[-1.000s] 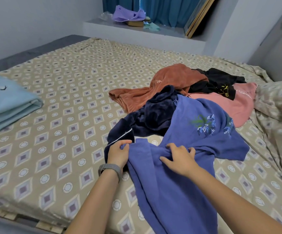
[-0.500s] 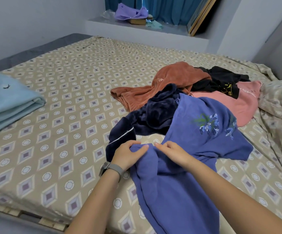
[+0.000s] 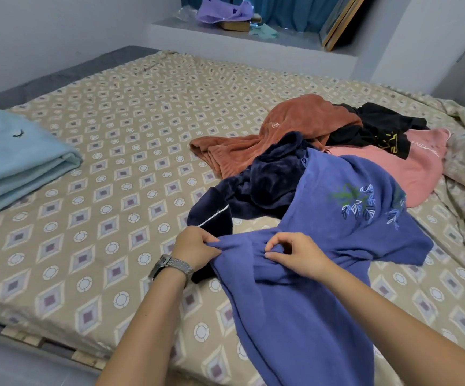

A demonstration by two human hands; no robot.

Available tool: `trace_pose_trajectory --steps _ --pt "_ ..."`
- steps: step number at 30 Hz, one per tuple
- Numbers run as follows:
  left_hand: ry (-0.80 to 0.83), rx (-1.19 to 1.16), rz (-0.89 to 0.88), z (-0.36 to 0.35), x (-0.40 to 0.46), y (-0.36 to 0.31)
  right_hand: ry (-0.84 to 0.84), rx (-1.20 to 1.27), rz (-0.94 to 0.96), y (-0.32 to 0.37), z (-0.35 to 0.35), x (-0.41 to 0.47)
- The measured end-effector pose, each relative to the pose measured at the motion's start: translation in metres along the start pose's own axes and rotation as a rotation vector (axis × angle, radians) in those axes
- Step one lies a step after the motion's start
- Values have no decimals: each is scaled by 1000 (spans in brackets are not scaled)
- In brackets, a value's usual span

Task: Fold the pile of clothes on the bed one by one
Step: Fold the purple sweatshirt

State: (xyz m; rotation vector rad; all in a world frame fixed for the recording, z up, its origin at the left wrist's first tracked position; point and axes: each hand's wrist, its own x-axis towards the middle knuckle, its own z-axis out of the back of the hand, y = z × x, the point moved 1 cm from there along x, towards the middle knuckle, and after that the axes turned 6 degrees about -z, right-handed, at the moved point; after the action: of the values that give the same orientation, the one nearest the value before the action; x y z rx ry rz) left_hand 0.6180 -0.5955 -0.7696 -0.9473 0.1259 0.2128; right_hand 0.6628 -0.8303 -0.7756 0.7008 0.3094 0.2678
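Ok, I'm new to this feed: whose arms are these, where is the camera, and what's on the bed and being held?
No robot here: the arms are a person's, filmed by a camera on their head looking forward and down. The left hand, with a watch at its wrist, and the right hand both pinch the blue garment near the bed's front edge. Behind it lies the unfolded pile: navy garment, rust one, black one, pink one. A folded light-blue cloth sits at the left.

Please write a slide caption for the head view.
Both hands, left hand and right hand, pinch the blue embroidered garment beside unfolded clothes.
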Motion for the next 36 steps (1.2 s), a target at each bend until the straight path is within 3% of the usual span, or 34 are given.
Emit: trace_pose_trajectory --steps 7,11,14,16,23,27,31,36 --pt "-86 147 39 3 -4 1 -296 84 168 12 5 34" --pt "-74 26 53 5 -4 5 -267 -50 193 15 6 51" --pt "-69 -98 134 8 -4 8 -147 -158 126 8 2 58" --pt "-87 -104 176 9 -4 10 -161 -191 68 2 -1 59" --pt "-76 -257 274 2 -10 -12 -527 56 135 6 14 6" --pt "-76 -106 284 -17 -20 -19 -641 80 -203 -39 13 -90" --pt "-61 30 177 -48 -37 -22 -425 150 -650 -76 -14 -162" --pt "-150 -104 186 -69 -76 -26 -305 192 -730 -70 -8 -167"
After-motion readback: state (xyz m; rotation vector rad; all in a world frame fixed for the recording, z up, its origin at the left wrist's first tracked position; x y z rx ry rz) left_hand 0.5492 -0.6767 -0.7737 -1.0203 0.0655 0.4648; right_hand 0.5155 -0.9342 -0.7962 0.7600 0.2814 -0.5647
